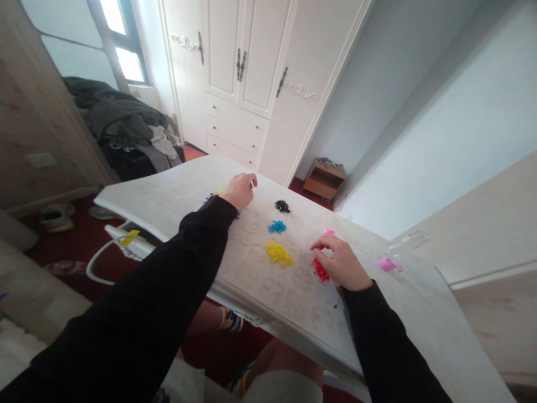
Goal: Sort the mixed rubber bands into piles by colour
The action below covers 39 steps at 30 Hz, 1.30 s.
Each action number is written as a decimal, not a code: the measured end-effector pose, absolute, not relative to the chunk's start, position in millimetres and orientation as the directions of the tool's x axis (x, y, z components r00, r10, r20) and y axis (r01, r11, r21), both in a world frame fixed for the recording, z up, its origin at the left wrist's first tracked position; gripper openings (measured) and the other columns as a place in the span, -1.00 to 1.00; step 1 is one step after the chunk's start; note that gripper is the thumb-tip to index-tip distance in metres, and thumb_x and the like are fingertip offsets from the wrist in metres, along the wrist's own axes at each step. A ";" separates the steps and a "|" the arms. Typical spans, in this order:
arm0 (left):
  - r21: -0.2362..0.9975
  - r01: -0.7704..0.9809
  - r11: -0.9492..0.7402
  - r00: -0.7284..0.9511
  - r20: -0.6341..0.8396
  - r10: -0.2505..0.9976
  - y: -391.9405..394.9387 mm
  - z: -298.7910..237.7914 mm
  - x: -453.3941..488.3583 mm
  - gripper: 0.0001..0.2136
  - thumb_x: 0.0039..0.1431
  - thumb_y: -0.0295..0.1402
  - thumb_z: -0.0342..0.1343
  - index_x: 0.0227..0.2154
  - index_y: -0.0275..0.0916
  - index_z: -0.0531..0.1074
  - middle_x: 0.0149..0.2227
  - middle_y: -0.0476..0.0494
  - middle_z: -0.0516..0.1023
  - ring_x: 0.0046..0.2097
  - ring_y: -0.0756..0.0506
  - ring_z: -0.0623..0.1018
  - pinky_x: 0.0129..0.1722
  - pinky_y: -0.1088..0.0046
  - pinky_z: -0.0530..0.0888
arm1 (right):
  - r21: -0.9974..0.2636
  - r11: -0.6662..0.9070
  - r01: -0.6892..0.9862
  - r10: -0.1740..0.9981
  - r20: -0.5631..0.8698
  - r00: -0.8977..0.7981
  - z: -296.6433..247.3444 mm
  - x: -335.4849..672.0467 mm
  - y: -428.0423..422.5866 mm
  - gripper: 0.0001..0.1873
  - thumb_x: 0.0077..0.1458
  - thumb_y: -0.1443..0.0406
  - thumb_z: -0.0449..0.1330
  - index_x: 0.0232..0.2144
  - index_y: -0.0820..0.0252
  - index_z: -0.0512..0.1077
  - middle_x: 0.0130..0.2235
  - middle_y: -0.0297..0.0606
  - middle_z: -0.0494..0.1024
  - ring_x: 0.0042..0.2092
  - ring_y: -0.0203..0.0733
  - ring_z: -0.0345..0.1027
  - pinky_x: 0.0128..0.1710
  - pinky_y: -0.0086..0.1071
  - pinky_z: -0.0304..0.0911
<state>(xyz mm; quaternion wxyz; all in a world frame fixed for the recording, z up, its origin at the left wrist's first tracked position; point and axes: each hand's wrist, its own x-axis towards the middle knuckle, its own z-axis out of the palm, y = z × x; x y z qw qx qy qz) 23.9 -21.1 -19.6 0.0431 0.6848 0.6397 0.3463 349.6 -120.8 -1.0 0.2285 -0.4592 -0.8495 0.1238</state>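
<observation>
Small heaps of coloured loops, which look like little rubber bands, lie on the white table (pixel 247 274). My left hand (pixel 240 191) has its fingers curled in over the far side, beside a mixed-colour heap (pixel 213 197) that my wrist and sleeve partly cover. To its right are a black heap (pixel 282 206), a blue heap (pixel 277 226) and a yellow heap (pixel 279 254). Over the red heap (pixel 321 272), my right hand (pixel 342 262) has thumb and fingers drawn together. Anything at either hand's fingertips is too small to see. Some pink loops (pixel 329 232) show behind my right hand.
On the right of the table are a clear plastic container (pixel 409 243) and a pink item (pixel 389 265). A white cable (pixel 94 267) loops near the left edge. Beyond stand a white wardrobe (pixel 235 112), a small wooden cabinet (pixel 324 182) and piled clothes (pixel 121 120).
</observation>
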 end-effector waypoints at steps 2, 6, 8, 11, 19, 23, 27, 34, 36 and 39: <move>0.550 0.784 -0.288 -0.014 0.479 0.877 -19.7 -20.1 29.3 -0.72 -0.07 -0.64 0.03 -0.30 -0.27 0.52 -0.29 -0.18 0.57 -0.26 -0.13 0.53 -0.14 0.33 0.46 | -0.423 0.551 0.720 0.835 0.276 -0.477 -0.3 348.8 -121.4 -0.85 0.04 0.38 0.13 -0.45 0.16 0.51 -0.36 -0.24 0.57 -0.25 -0.11 0.45 -0.15 -0.23 0.31; 0.651 0.595 -0.472 0.033 0.566 0.824 -17.0 -24.0 39.6 -0.78 -0.06 -0.59 0.07 -0.33 -0.29 0.50 -0.26 -0.17 0.55 -0.28 -0.08 0.54 -0.27 0.41 0.49 | -0.421 0.562 0.712 0.827 0.280 -0.488 0.1 348.0 -121.8 -0.85 0.03 0.39 0.13 -0.46 0.17 0.50 -0.36 -0.24 0.56 -0.25 -0.12 0.44 -0.15 -0.24 0.30; 0.711 0.476 -0.518 0.051 0.566 0.823 -16.1 -26.1 43.9 -0.82 -0.04 -0.55 0.11 -0.32 -0.30 0.48 -0.25 -0.19 0.56 -0.22 -0.10 0.58 -0.32 0.45 0.50 | -0.421 0.562 0.712 0.827 0.277 -0.489 0.0 348.1 -121.9 -0.85 0.03 0.40 0.13 -0.46 0.17 0.50 -0.36 -0.24 0.56 -0.26 -0.13 0.43 -0.16 -0.25 0.29; 0.784 0.326 -0.528 0.105 0.525 0.844 -15.8 -28.0 48.7 -0.85 -0.01 -0.48 0.18 -0.31 -0.30 0.48 -0.24 -0.21 0.62 -0.15 -0.14 0.62 -0.30 0.44 0.54 | -0.422 0.568 0.707 0.823 0.277 -0.496 -0.1 348.0 -122.3 -0.85 0.04 0.41 0.13 -0.45 0.18 0.50 -0.35 -0.24 0.55 -0.25 -0.13 0.43 -0.15 -0.25 0.29; 0.927 -0.043 -0.374 0.199 0.374 0.906 -24.0 -25.4 56.5 -0.61 -0.14 -0.34 0.47 -0.25 -0.31 0.46 -0.35 -0.20 0.70 -0.27 -0.14 0.69 -0.16 0.28 0.58 | -0.408 0.585 0.701 0.811 0.287 -0.510 -1.7 346.9 -122.6 -0.85 0.04 0.42 0.13 -0.45 0.18 0.50 -0.36 -0.23 0.54 -0.26 -0.12 0.42 -0.17 -0.24 0.29; 0.934 -0.229 -0.275 0.231 0.326 0.916 -31.3 -21.7 63.9 -0.54 -0.25 -0.32 0.54 -0.31 -0.32 0.45 -0.38 -0.18 0.69 -0.28 -0.16 0.70 -0.15 0.26 0.60 | -0.424 0.606 0.673 0.795 0.303 -0.525 -1.4 344.7 -123.7 -0.86 0.06 0.42 0.13 -0.43 0.19 0.49 -0.35 -0.23 0.54 -0.25 -0.13 0.43 -0.17 -0.24 0.30; 0.932 -0.291 -0.216 0.294 0.302 0.907 -34.7 -21.2 69.3 -0.51 -0.30 -0.34 0.57 -0.30 -0.34 0.46 -0.34 -0.21 0.70 -0.25 -0.18 0.71 -0.16 0.26 0.61 | -0.443 0.647 0.620 0.761 0.334 -0.556 1.1 342.0 -127.1 -0.87 0.10 0.42 0.15 -0.38 0.18 0.50 -0.31 -0.22 0.55 -0.22 -0.13 0.44 -0.15 -0.23 0.31; 0.943 -0.282 -0.178 0.450 0.293 0.844 -36.5 -23.9 69.8 -0.51 -0.24 -0.36 0.55 -0.24 -0.33 0.46 -0.40 -0.15 0.67 -0.28 -0.18 0.71 -0.21 0.33 0.61 | -0.441 0.688 0.576 0.724 0.362 -0.587 0.6 340.6 -127.9 -0.87 0.14 0.42 0.16 -0.36 0.17 0.50 -0.27 -0.22 0.54 -0.19 -0.11 0.43 -0.13 -0.20 0.30; 0.941 -0.289 -0.177 0.460 0.299 0.836 -37.8 -23.3 70.5 -0.52 -0.22 -0.35 0.55 -0.25 -0.32 0.45 -0.43 -0.09 0.64 -0.29 -0.18 0.71 -0.28 0.39 0.61 | -0.437 0.694 0.572 0.718 0.363 -0.594 -0.5 340.6 -127.0 -0.87 0.14 0.43 0.16 -0.37 0.17 0.50 -0.28 -0.22 0.54 -0.20 -0.11 0.43 -0.14 -0.20 0.30; 0.941 -0.297 -0.160 0.481 0.292 0.827 -40.7 -22.1 72.7 -0.53 -0.21 -0.34 0.55 -0.26 -0.32 0.45 -0.43 -0.03 0.59 -0.28 -0.20 0.72 -0.33 0.43 0.60 | -0.434 0.698 0.570 0.714 0.365 -0.597 0.1 339.8 -127.4 -0.87 0.14 0.43 0.16 -0.37 0.17 0.50 -0.28 -0.21 0.54 -0.19 -0.10 0.43 -0.14 -0.19 0.31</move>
